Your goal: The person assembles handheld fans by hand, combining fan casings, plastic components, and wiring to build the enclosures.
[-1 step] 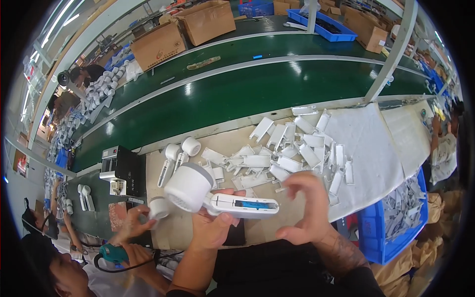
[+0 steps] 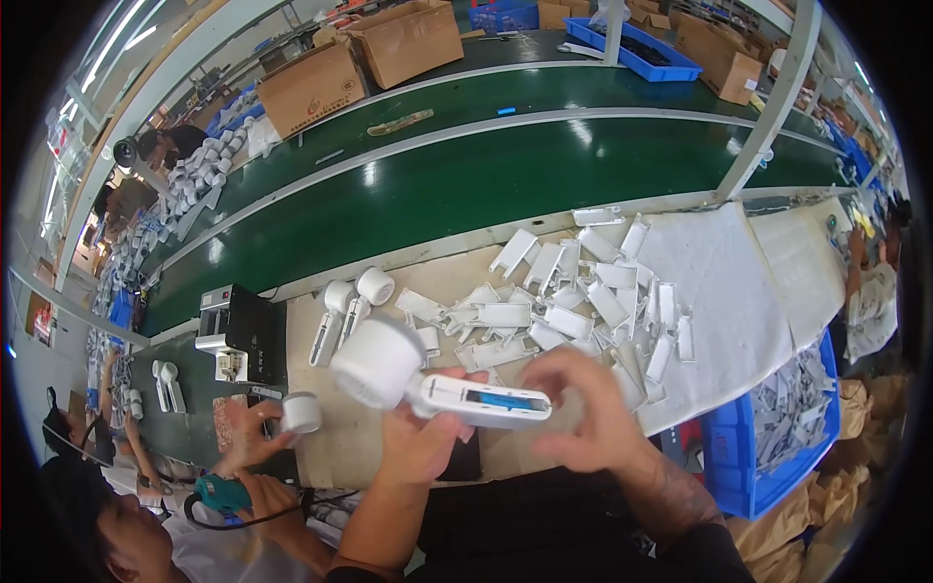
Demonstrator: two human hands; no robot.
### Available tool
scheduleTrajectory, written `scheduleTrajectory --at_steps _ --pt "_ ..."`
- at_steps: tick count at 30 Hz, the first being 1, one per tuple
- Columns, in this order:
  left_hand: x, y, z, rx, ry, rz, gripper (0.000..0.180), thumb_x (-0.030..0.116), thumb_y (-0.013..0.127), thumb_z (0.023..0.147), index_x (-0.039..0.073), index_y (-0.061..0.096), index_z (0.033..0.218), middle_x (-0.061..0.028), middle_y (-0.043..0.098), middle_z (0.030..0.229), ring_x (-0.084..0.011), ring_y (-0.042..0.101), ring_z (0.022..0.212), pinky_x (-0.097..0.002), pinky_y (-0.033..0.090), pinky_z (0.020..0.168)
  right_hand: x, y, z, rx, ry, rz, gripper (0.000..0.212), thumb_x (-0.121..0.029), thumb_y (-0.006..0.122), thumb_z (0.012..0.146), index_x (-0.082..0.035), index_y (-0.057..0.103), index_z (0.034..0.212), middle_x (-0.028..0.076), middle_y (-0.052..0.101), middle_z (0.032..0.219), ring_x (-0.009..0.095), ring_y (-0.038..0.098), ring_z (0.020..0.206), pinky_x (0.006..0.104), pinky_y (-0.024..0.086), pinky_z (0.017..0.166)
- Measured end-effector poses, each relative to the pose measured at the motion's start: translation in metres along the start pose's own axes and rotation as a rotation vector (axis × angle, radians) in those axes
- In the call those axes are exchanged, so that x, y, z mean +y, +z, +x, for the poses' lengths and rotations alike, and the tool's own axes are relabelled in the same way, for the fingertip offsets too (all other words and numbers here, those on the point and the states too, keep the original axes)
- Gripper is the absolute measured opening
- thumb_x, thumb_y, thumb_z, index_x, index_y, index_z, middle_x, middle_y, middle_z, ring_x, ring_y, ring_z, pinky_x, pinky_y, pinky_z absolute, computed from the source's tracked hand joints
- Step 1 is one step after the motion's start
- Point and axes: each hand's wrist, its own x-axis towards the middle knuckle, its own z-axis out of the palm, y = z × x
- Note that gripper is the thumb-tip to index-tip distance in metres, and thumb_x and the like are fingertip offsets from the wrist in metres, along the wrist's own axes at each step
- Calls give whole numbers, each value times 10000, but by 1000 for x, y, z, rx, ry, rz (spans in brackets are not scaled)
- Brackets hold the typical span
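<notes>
While the left hand [image 2: 420, 442] grips the white plastic handheld fan body [image 2: 437, 384] by its handle above the bench [image 2: 457, 277], fingers wrapped around it, the right hand [image 2: 583, 408] hovers beside the handle's end, fingers loosely curled, just before a pile of white plastic cover pieces [image 2: 564, 301].

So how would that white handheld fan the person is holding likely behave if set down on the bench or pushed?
The white handheld fan looks like rigid moulded plastic, so probably stiff, not floppy. The left hand alone supports it, suggesting it is light. Its round head is wider than the slim handle, so it would likely lie tilted and could rock or roll. The open handle slot may be fragile.
</notes>
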Motion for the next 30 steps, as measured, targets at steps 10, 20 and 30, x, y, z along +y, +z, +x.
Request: scheduleTrajectory --at_steps 10,20,30 --pt "-14 -33 0 20 -94 -43 472 259 756 894 -24 591 1235 -201 688 1168 -177 664 864 -298 505 682 26 35 -12 -89 113 -65 323 -319 716 894 -14 652 809 124 582 639 264 599 549 361 463 531" --pt "0 -16 4 -56 39 -167 484 226 757 896 35 550 1290 -189 651 1223 -205 661 932 -295 511 695 21 36 13 57 -309 -195 330 -316 816 790 -54 623 731 94 557 636 314 565 552 381 448 508" --pt "12 2 0 -118 82 -132 515 237 765 892 58 524 1311 -124 657 1146 -360 632 1151 -567 485 1012 5 32 15 106 -460 -208 346 -368 792 813 -58 644 771 72 587 627 273 591 536 360 461 503"
